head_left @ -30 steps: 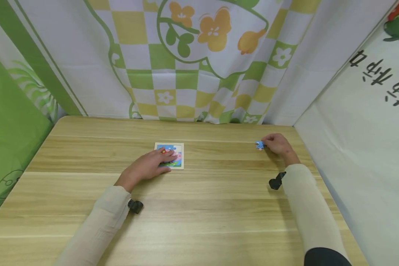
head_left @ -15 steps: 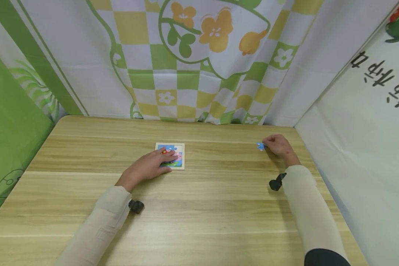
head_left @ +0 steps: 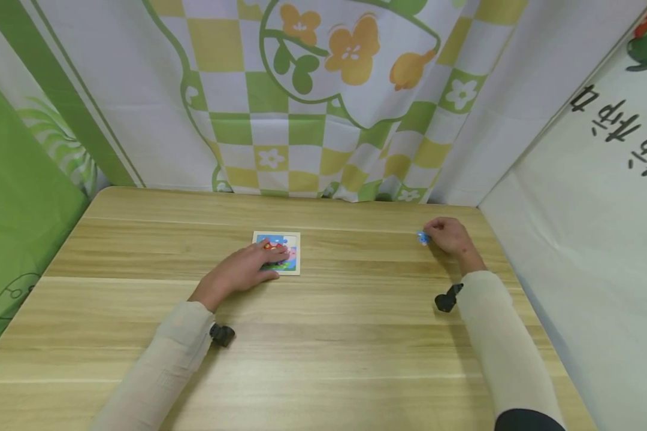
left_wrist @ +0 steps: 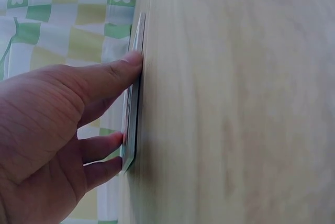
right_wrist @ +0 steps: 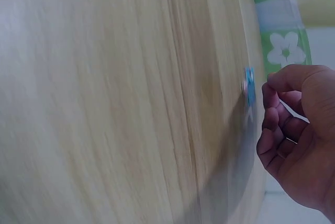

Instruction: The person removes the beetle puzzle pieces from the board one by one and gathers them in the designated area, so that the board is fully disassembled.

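A small square jigsaw puzzle (head_left: 291,262) with a pale wooden frame lies on the table in the head view; its picture is blue, red and pink, and a pale patch shows at its upper right. My left hand (head_left: 242,266) rests on it, fingers stretched over the picture and thumb by the near edge, as the left wrist view (left_wrist: 135,98) also shows. At the right lies a blue puzzle piece (right_wrist: 249,86). Close beside it is my right hand (head_left: 449,234), fingers curled and thumb near the index tip. In the right wrist view a narrow gap separates fingertips and piece.
The wooden table (head_left: 334,335) reaches back to a checked, flowered curtain (head_left: 302,120). A white wall sheet (head_left: 587,227) with black writing borders its right side, and a green cloth (head_left: 21,197) hangs at the left. Small black cameras (head_left: 223,335) sit at both wrists.
My right hand has shifted very slightly over the blue piece, covering a little more of it. The left hand stays on the puzzle. The whole head view has drifted slightly.
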Motion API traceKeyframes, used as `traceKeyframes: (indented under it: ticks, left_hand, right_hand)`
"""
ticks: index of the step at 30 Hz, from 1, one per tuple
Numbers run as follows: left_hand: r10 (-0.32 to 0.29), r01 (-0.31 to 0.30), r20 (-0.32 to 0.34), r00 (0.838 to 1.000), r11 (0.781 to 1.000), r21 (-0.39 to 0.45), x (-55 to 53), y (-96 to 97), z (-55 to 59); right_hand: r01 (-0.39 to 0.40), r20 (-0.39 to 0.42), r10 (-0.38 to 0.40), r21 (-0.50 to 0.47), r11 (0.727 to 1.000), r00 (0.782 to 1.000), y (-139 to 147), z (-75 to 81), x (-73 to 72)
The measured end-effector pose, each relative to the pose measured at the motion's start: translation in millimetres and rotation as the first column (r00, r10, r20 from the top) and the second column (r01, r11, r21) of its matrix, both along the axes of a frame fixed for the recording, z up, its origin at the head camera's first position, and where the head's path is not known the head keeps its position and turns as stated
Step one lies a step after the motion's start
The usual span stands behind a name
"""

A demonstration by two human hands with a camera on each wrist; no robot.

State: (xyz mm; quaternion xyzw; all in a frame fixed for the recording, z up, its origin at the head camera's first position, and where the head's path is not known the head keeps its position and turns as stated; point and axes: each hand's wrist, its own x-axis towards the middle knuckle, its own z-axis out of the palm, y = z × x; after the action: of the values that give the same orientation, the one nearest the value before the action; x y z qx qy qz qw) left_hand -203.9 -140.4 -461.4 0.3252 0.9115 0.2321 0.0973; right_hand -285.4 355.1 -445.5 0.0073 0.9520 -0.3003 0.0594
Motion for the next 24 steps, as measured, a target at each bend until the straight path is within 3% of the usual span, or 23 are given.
traceKeyframes:
  ticks: [7,14,24]
  left_hand:
    - [0.005,-0.005,-0.003,1.000,1.000,0.020,0.7,0.6,0.3]
    - [0.000,0.000,0.005,1.000,1.000,0.011,0.1,1.0,-1.9]
    - [0.001,-0.001,0.027,1.000,1.000,0.023,-1.8,-0.7,-3.7]
  right_hand:
    - [-0.086,-0.071,0.081,-0.061,0.994,0.994,-29.3,0.4,1.6]
    - [-0.245,-0.171,0.232,-0.056,0.968,0.957,-77.2,1.9,1.0]
    - [-0.388,-0.141,0.388,0.025,0.921,0.911,-148.2,6.2,4.9]
